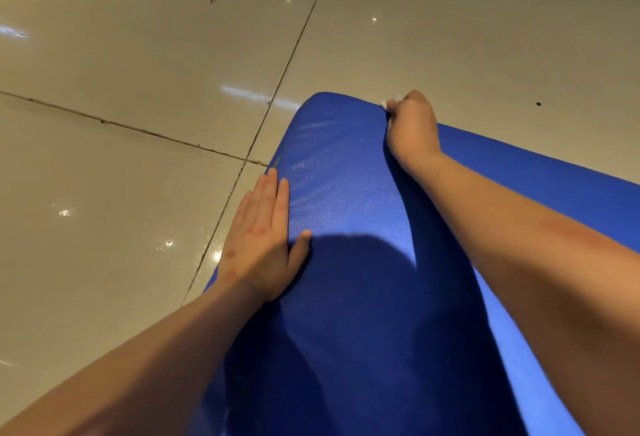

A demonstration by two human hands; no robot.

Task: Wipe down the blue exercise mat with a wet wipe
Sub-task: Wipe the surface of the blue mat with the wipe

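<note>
**Q:** Head view, single frame: how is the scene laid out?

**A:** The blue exercise mat [346,193] is shown lying flat on the glossy tiled floor [138,54]. The left hand [263,238] is laid open along the mat's left edge, fingers straight, partly overlapping the floor. The right hand [412,123] is seen at the far right corner, curled around a white wet wipe [388,103]. Only a small tuft of the wipe is visible past the knuckles.

**Q:** What could go wrong from here?

**A:** Three risks are judged likely.
- **Missed patches:** The wipe is bunched inside the fist, so only a narrow strip may be cleaned per stroke. Patches may be missed, especially under the dark shadow [346,279] cast over the near part.
- **Grit on the mat:** The wipe is held at the very edge and could be carried off onto the floor, where dark specks [538,103] are seen. Grit could then be dragged back onto the mat.
- **Mat slipping:** The floor looks slick. If the pull is made harder than the left hand's pressure, the mat could be shifted or its corner rucked.
</note>
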